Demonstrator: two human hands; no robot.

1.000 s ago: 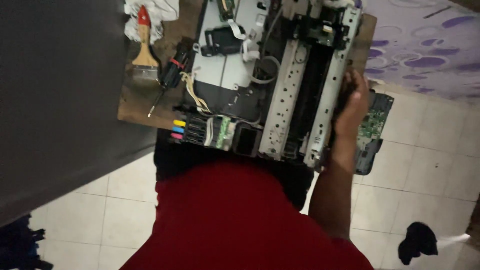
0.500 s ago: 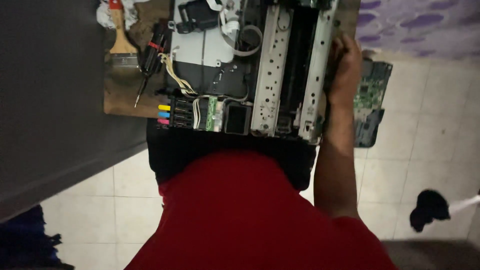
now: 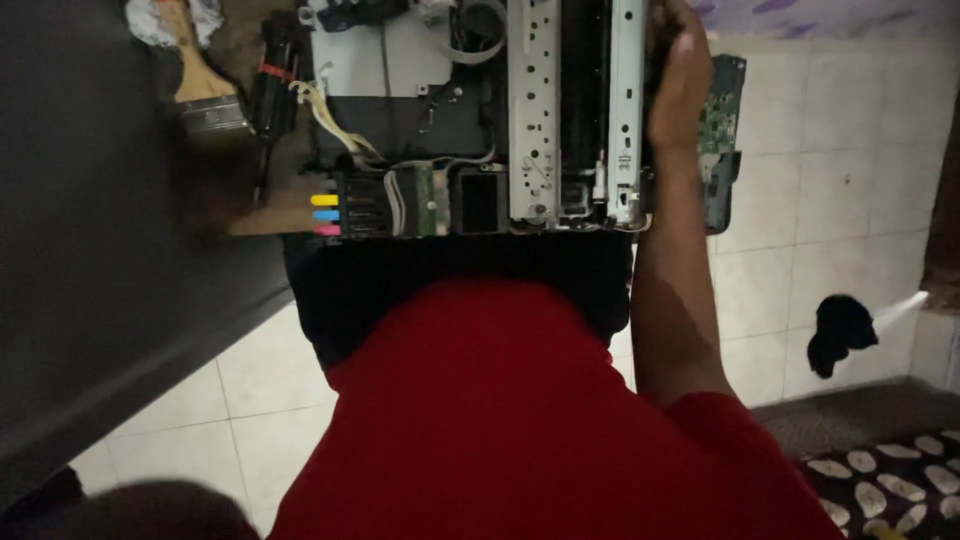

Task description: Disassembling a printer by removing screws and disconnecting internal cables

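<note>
An opened printer (image 3: 480, 120) with its cover off lies on a wooden table (image 3: 250, 218) in front of me. Its metal rails, cables and yellow, blue and pink ink tabs (image 3: 325, 214) are exposed. My right hand (image 3: 680, 80) reaches up along the printer's right side, the fingers curled over the edge of its metal frame. A green circuit board (image 3: 722, 120) hangs just right of that hand. My left hand is out of sight. My red shirt fills the lower middle of the view.
A paintbrush (image 3: 205, 95) and a black screwdriver (image 3: 270, 95) lie on the table left of the printer. A dark grey panel (image 3: 100, 300) covers the left side. A dark cloth (image 3: 838, 330) lies on the tiled floor, and a patterned mat (image 3: 890, 480) is at the bottom right.
The view has swung, so the printer now sits higher and squarer in the frame. My right hand has stayed on the printer's right side throughout.
</note>
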